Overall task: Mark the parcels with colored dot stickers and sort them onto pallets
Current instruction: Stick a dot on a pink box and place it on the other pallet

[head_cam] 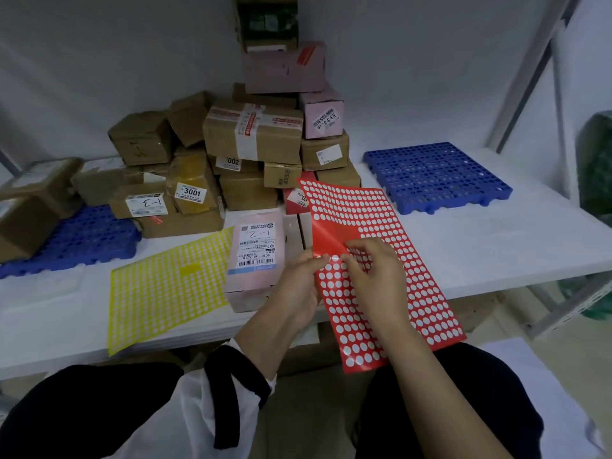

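Now my left hand (299, 286) pinches the edge of the red sticker sheet (381, 220), my right hand (374, 270) pinching just beside. The pink parcel (256, 260) lies left of the sheet.

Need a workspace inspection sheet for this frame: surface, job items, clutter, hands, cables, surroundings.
Surface: white table, with parcels and sheets on it.
Job's things: red sticker sheet held up; yellow sticker sheet lying flat; pink parcel between them; parcel pile behind; left pallet bears boxes; right pallet right of the pile.
Clutter: green object at right edge, blurred.
Hands: left hand and right hand both pinch the red sticker sheet.
Cables: nothing seen.
Surroundings: white wall; metal frame at right.
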